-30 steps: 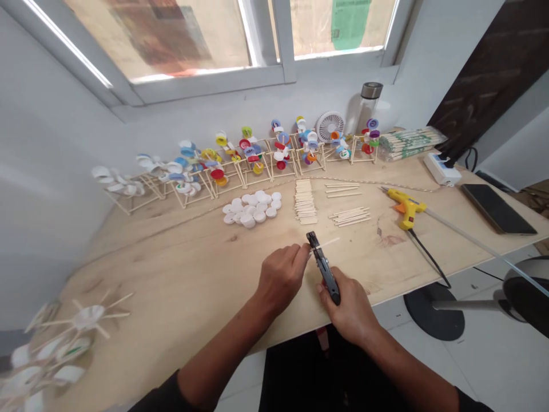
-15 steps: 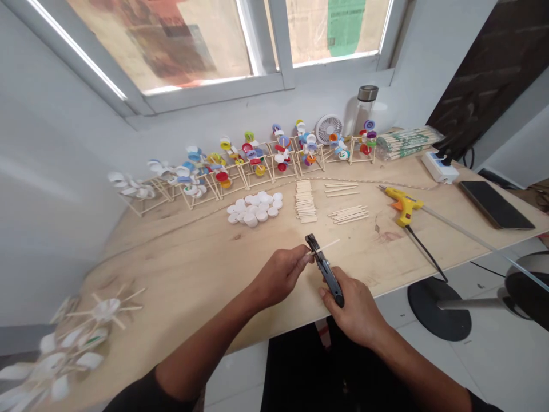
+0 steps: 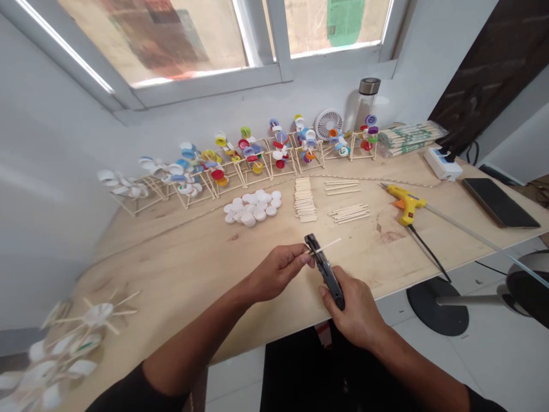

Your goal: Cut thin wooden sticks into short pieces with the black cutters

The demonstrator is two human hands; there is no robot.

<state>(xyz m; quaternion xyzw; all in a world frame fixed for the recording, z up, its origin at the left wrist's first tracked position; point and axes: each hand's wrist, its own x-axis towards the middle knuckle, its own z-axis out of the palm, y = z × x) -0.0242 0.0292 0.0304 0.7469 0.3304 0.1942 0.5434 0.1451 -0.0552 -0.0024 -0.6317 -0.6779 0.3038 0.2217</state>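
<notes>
One of your hands, the right hand point(image 3: 358, 312), wraps the dark plier-like tool point(image 3: 327, 273); your left hand point(image 3: 277, 273) pinches a thin stick point(image 3: 330, 245) crossing the tool's head above the table point(image 3: 201, 252). Beyond lie white caps point(image 3: 247, 218) and a stack of sticks point(image 3: 305, 207), then colourful wheels point(image 3: 257, 167).

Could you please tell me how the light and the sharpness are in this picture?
In the head view, the window glares along its lower edges; in the head view, the white wheel at lower left looks smeared and stretched; in the same head view, the grey hand tool and the row of sticks look clearer.
</notes>
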